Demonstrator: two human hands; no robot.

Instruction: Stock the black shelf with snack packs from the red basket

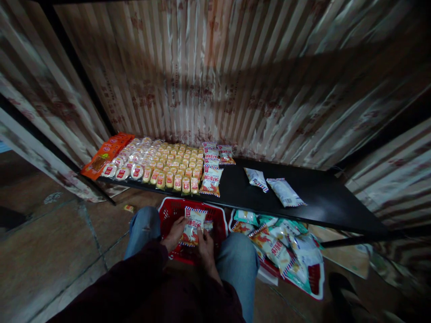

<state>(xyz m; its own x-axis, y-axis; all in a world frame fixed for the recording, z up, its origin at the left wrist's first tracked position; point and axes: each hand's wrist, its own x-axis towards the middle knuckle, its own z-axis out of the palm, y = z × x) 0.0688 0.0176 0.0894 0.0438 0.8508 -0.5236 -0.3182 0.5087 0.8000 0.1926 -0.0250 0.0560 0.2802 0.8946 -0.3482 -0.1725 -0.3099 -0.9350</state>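
Observation:
Between my knees, my left hand (175, 233) and my right hand (205, 246) grip a white snack bag (193, 224) with striped ends and red print, one at each side. Below it stands a red plastic basket (219, 220), in which part of another snack bag (208, 225) shows. In front of me on the black shelf (235, 188) lies a column of similar snack bags (211, 179), beside rows of small yellow-wrapped cakes (177, 180). Two more bags lie apart on the right: a smaller-looking bag (256, 178) and a bag with its back upward (285, 193).
Right of my knee, a second red basket (316, 287) is heaped with white, orange and green snack bags (274, 246). White round packaged cakes (123, 172) and orange packets (106, 154) fill the shelf's left end. Striped curtain (202, 80) hangs behind. A small yellow packet (128, 208) lies on the floor.

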